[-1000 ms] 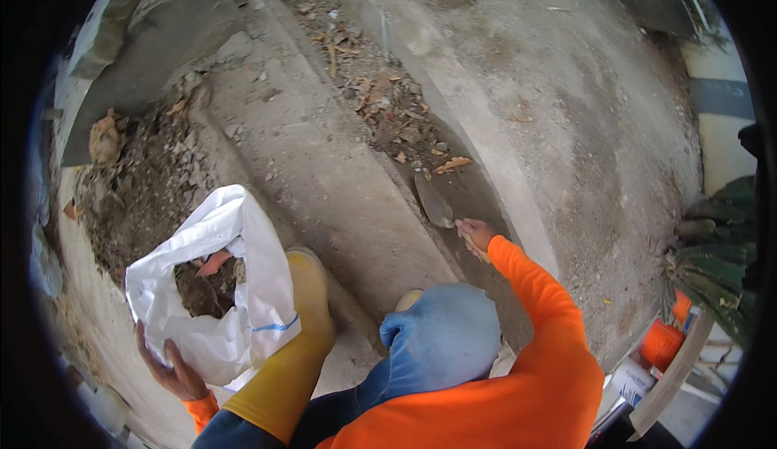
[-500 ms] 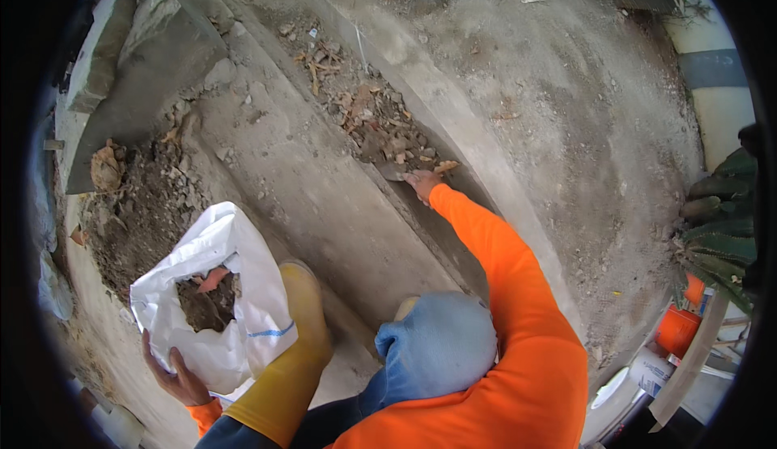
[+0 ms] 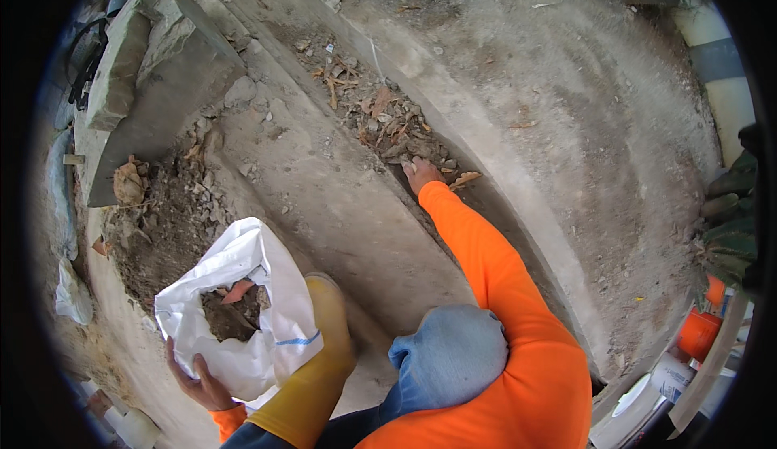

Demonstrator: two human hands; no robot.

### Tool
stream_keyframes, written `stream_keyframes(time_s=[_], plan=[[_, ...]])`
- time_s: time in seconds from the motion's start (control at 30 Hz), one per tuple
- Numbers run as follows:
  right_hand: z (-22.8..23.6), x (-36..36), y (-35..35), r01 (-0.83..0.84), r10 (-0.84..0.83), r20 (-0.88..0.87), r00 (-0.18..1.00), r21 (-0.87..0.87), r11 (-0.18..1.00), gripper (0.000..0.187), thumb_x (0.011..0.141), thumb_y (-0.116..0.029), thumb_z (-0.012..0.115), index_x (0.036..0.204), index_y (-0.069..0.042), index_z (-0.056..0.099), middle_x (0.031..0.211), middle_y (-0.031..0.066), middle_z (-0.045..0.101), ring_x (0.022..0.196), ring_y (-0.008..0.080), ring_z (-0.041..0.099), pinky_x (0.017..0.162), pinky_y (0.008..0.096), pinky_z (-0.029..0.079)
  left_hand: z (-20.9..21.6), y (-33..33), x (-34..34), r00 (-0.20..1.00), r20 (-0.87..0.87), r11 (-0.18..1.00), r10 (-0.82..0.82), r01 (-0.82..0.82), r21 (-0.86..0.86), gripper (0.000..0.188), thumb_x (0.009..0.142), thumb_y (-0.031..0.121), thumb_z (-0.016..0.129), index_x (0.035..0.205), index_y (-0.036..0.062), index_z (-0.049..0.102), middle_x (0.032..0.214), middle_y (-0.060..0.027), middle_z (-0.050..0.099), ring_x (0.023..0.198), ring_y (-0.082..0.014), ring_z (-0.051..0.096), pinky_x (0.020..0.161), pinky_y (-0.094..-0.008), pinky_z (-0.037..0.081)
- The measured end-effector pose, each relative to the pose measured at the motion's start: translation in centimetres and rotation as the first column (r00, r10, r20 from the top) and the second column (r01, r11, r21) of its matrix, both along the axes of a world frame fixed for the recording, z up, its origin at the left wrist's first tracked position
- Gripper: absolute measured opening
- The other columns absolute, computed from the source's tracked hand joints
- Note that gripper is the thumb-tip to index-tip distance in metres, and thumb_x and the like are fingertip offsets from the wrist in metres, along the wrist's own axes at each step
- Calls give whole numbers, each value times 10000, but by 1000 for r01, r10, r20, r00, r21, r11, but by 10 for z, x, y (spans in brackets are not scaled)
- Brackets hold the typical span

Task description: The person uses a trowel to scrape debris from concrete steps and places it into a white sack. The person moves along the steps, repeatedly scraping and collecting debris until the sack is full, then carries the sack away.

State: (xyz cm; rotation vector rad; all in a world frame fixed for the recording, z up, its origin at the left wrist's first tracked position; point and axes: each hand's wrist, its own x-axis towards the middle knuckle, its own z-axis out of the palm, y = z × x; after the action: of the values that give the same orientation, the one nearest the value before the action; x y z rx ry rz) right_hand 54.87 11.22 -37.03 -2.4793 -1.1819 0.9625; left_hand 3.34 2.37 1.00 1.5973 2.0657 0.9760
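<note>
A white woven sack with a blue stripe stands at the lower left, its mouth spread wide. Inside it lie dark soil and rubble, with a reddish shard on top. My left hand grips the sack's near left side, thumb and fingers against the plastic. Farther off, my right hand reaches to the near end of a rubble pile in a narrow concrete channel. Its fingers are curled down at the debris; whatever they hold is hidden. Dry leaves are mixed among the broken pieces.
My yellow boot stands beside the sack. A soil heap lies beyond it, near a leaning concrete slab. A raised concrete edge borders the channel. Far right are a cactus-like plant and an orange bucket.
My right hand has moved forward and slightly left, farther into the rubble. My left hand stays on the sack. The whole view has shifted a little.
</note>
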Motion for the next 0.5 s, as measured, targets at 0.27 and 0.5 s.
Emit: stream_keyframes(time_s=[0.27, 0.5], plan=[[51, 8, -15, -16, 16, 4, 1000, -35, 999, 500, 1010, -565, 496, 1227, -121, 579, 1157, 267, 681, 1135, 481, 621, 960, 576, 485, 3, 3, 4, 997, -68, 999, 34, -35, -9, 552, 933, 144, 566, 1458, -15, 501, 1460, -195, 520, 1325, -334, 510, 1122, -450, 395], [121, 5, -5, -79, 82, 78, 994, -41, 996, 476, 994, -582, 527, 1172, -143, 569, 1096, 290, 691, 1078, 520, 631, 910, 608, 487, 3, 10, 2, 1000, -27, 1000, 4, -3, 23, 542, 942, 137, 577, 1454, -20, 499, 1447, -194, 528, 1315, -320, 519, 1126, -436, 388]])
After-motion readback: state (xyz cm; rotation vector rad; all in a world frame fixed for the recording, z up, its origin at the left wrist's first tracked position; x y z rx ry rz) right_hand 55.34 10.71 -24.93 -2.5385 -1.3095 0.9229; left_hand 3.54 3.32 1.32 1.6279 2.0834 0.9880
